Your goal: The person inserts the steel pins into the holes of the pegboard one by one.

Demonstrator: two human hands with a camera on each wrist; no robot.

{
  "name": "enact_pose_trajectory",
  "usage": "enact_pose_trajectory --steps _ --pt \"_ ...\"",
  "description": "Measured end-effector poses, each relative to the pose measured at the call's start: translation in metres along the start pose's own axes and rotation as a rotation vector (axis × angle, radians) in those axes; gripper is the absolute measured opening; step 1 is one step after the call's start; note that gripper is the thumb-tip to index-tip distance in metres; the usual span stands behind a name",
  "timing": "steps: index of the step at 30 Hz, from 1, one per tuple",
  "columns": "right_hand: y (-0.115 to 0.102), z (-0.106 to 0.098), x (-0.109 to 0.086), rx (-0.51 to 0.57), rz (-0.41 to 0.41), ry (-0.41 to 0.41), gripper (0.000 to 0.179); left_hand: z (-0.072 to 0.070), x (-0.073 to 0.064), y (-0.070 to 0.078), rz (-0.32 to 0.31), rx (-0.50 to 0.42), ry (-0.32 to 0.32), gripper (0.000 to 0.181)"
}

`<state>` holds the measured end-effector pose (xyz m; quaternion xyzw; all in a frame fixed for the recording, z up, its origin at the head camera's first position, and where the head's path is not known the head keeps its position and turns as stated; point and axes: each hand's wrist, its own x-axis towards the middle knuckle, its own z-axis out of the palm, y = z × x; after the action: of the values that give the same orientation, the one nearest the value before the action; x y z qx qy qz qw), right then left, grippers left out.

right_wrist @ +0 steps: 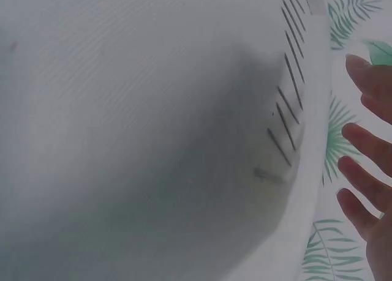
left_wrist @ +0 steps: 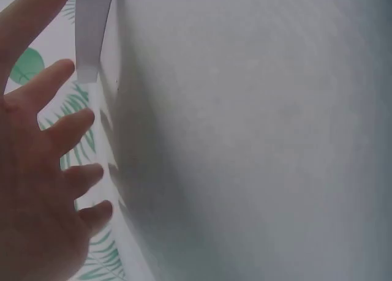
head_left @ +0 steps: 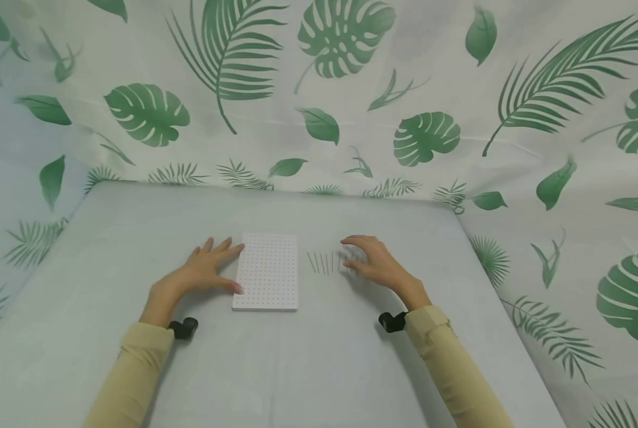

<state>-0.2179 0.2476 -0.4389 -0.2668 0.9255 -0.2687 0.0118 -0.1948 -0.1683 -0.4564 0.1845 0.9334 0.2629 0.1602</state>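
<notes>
A white board [head_left: 268, 271] with a grid of small holes lies flat on the table. My left hand [head_left: 207, 270] is at its left side, fingers spread, with the index fingertip and thumb right at the board's edge. In the left wrist view the board [left_wrist: 93, 36] shows edge-on beside the left fingers [left_wrist: 67, 131]. Right of the board, several thin metal pins [head_left: 327, 262] are laid in a row. Over the row's right end hovers my right hand [head_left: 378, 261], thumb and index apart and nothing between them. The right wrist view shows the slanting pins [right_wrist: 294, 67] beyond the fingertips.
A pale cloth covers the table [head_left: 297, 368]. Behind and beside it hangs a white curtain [head_left: 351, 107] printed with green leaves. Each wrist wears a small black camera, one on the left [head_left: 183, 328] and one on the right [head_left: 392, 321].
</notes>
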Motion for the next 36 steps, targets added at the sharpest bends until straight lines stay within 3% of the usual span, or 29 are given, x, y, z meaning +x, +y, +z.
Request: enact_pose_trajectory --steps 10,19,27,36 --pt "-0.005 0.01 0.018 -0.016 -0.002 -0.057 0.048 0.003 0.004 -0.005 -0.008 -0.037 -0.039 0.108" --pt "-0.013 0.012 0.038 -0.044 0.006 -0.176 0.049 -0.004 0.004 0.012 -0.061 -0.027 -0.072 0.106" --pt "-0.019 0.023 0.059 -0.043 0.016 -0.274 0.049 -0.004 0.003 0.01 -0.042 -0.041 -0.062 0.108" --pt "-0.02 0.026 0.067 -0.015 0.041 -0.323 0.051 -0.003 0.003 0.006 -0.028 -0.074 -0.055 0.108"
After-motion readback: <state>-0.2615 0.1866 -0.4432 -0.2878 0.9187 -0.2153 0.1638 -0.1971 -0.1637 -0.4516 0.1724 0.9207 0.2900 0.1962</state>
